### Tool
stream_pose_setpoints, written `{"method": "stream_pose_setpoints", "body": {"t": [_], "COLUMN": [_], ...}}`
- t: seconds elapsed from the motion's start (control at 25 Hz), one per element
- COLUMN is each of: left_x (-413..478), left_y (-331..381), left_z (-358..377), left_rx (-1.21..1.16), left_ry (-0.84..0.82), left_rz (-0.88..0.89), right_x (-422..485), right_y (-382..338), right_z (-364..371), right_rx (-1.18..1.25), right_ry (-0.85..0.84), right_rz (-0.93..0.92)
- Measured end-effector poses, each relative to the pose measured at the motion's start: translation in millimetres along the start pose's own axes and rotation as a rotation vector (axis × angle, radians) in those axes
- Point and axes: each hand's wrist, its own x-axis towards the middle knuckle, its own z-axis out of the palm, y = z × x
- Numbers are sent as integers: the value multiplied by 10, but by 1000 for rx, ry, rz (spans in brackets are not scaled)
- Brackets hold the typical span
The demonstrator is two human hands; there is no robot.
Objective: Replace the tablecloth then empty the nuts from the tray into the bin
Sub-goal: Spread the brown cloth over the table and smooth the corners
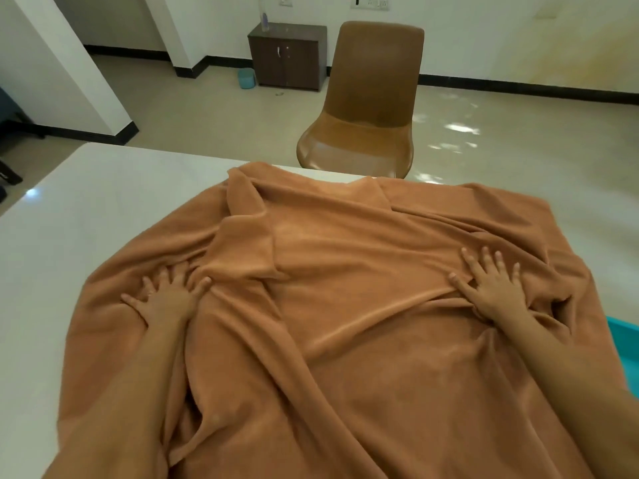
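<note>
Your tablecloth (345, 323), a tan fleecy one, lies rumpled on the white bench (86, 209), covering the middle and right of the top and leaving the left part bare. Its long axis runs away from you, from the near edge under your arms to the far edge of the bench, where a folded-over flap points toward the brown chair (373, 98) standing just beyond. Most of the deep folds follow that same near-to-far line, while one raised crease runs crosswise between your two hands. The cloth's right side drapes over the right edge of the bench. Your left hand (169, 295) lies palm down on the left part of the cloth, fingers spread and straight, pressing into a bunch of creases that fan out from the fingertips; it grips nothing. Your right hand (491, 285) lies the same way on the right part, palm flat, fingers splayed apart and pointing away from you, its thumb at the end of the crosswise crease. The hands are well apart, one on each side of the central flap. At the right border a teal object (626, 347) shows beside the cloth; you cannot tell what it is. Across the floor a dark cabinet (287, 57) stands against the wall with a bottle (265, 15) on top and a small teal bin (246, 78) just to its left.
</note>
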Motion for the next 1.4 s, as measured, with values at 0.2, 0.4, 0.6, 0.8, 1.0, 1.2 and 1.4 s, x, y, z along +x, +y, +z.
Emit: {"method": "stream_pose_setpoints", "body": {"t": [0.2,0.4,0.6,0.8,1.0,1.2,1.4], "left_x": [-967,-2374,-1799,-2608,-3247,-2729,-2450], "left_y": [298,262,-261,-74,-556,-1222,-1167], "left_z": [136,900,785,821,1214,1023,608], "left_rx": [-211,-165,-47,-141,-90,-90,-104], "left_ry": [421,57,36,109,-52,-20,40], "left_rz": [235,371,572,523,497,350,149], "right_x": [-980,-2285,-2192,-2803,-4112,-4040,-3724], "right_y": [-589,-690,-94,-664,-1174,-1715,-598], "right_z": [54,717,620,635,1162,802,634], "right_rx": [269,119,122,189,254,394,386], "right_ry": [242,53,17,99,30,-98,333], "right_rz": [-117,-264,-242,-139,-193,-426,-2]}}
